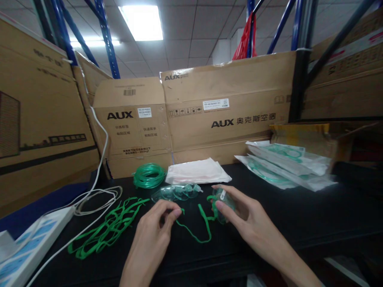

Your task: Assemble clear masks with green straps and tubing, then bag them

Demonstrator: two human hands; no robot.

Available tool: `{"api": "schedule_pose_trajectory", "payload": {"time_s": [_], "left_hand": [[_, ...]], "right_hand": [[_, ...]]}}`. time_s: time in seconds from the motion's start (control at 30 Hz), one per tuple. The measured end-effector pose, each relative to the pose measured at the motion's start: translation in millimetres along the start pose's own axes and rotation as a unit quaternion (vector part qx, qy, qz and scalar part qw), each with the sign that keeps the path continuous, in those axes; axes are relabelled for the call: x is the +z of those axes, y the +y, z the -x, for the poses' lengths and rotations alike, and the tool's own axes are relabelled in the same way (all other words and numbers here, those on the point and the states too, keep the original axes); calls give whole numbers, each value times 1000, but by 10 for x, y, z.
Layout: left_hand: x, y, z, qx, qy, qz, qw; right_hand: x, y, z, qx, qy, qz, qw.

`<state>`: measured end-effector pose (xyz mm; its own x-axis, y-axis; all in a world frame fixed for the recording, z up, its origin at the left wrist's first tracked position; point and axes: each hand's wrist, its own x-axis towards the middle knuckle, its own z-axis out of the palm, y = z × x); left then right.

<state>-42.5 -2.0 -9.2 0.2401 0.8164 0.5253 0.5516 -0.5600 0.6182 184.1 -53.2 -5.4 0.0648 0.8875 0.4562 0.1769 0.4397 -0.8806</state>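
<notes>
My right hand (pixel 239 207) is wrapped round a clear, green-tinted oxygen mask (pixel 225 205), which has a small white piece on it. A green elastic strap (pixel 206 217) hangs from the mask and curves down over the black table. The strap's other end is pinched between the thumb and forefinger of my left hand (pixel 160 223). Just behind my hands lies a row of nested clear masks (pixel 176 192). To the left of my left hand, a loose heap of green straps (pixel 112 227) rests on the table.
Behind are a coil of green tubing (pixel 149 175) and a stack of white pouches (pixel 198 171). Bagged tubing sets (pixel 284 163) lie at the right rear. A power strip (pixel 36 247) with white cables (pixel 98 195) occupies the left. Cardboard panels (pixel 227 99) wall the back.
</notes>
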Motion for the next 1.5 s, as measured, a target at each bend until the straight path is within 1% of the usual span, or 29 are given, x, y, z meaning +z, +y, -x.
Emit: {"api": "schedule_pose_trajectory", "payload": {"time_s": [0.07,0.13,0.17,0.27,0.37,0.43,0.6,0.73,0.93,1.0,1.1,1.17,1.23,1.33,1.5], "left_hand": [[-37,-59,-9,-25,52,-1,998],[-32,-39,-8,-40,68,28,997],[-14,-1,-4,-41,60,51,996],[77,168,11,-21,5,129,991],[156,292,6,-12,-27,170,985],[181,313,-6,-13,-32,174,984],[191,269,-21,-23,-51,172,984],[216,285,-17,-21,-69,187,980],[254,350,-7,-31,-81,203,975],[250,372,-5,-27,-69,207,975],[232,401,0,-14,-34,207,978],[223,411,1,-4,-18,205,979],[222,413,-1,2,-14,204,979],[235,407,-6,5,-23,201,979],[232,396,6,17,-48,195,980]], "right_hand": [[-33,-20,-5,-2,7,-17,1000],[-42,-20,-2,0,-11,-43,999],[-38,-13,1,2,-24,-55,998],[-19,13,13,5,-55,-70,996],[-13,13,26,-4,-77,-68,995],[-15,-9,36,-18,-88,-64,994],[-10,-66,52,-53,-97,-28,994],[-7,-56,53,-68,-95,-1,993],[13,-21,64,-79,-97,-1,992],[27,-26,72,-83,-99,-7,992],[44,-56,80,-73,-102,-21,992],[49,-75,80,-64,-92,-19,993],[51,-80,75,-65,-74,0,995],[55,-50,62,-73,-56,39,995],[71,37,36,-63,-27,66,995]]}}
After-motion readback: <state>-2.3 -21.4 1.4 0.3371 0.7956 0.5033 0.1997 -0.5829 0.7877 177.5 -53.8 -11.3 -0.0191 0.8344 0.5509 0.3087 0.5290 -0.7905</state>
